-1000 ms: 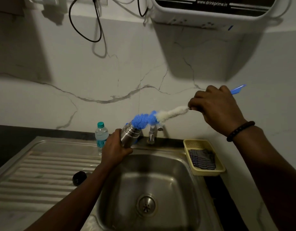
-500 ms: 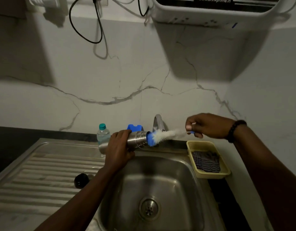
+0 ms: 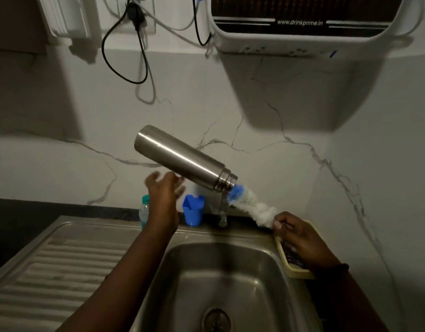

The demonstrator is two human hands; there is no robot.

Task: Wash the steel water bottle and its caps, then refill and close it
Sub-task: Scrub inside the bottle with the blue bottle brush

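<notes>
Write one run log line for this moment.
left hand: open, off bottle | right hand: grips brush | steel bottle: tilted, on brush

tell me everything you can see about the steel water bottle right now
The steel water bottle is a plain brushed-metal cylinder with a ridged neck and no cap on. It is tilted, base up-left, mouth down-right, above the sink. The bottle brush, held by the right hand, is in its mouth. The left hand, fingers spread, is just below it; contact is unclear.
</notes>
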